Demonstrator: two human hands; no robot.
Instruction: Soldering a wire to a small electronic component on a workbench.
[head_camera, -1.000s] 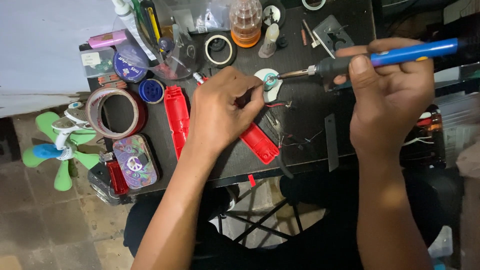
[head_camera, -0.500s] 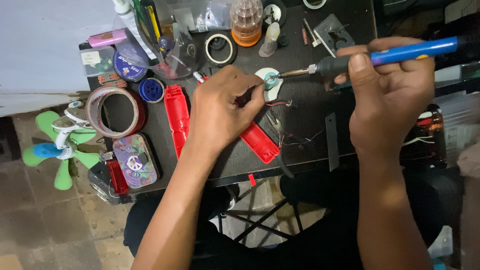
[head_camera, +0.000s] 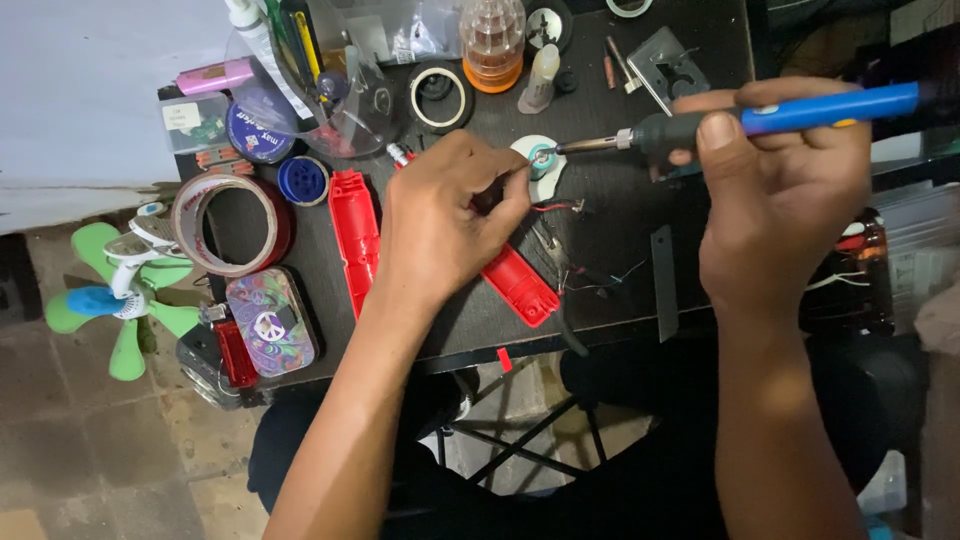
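My right hand (head_camera: 775, 190) grips a soldering iron (head_camera: 760, 115) with a blue and grey handle, held level. Its metal tip touches a small round white part (head_camera: 541, 160) on the black table (head_camera: 620, 250). My left hand (head_camera: 445, 225) rests on the table beside that part, fingers pinched near its edge; whether they hold a thin wire I cannot tell. A red plastic shell piece (head_camera: 520, 285) lies partly under my left hand. Thin red and black wires (head_camera: 560, 210) trail from the white part.
A second red shell half (head_camera: 355, 235), a roll of brown tape (head_camera: 225, 225), a blue cap (head_camera: 302, 180), a patterned tin (head_camera: 270, 322), a tape ring (head_camera: 440, 97) and an orange-based bottle (head_camera: 492, 40) crowd the table. A green fan (head_camera: 115, 295) sits left, below the table edge.
Both hands stay almost still. The iron's tip remains on the white part.
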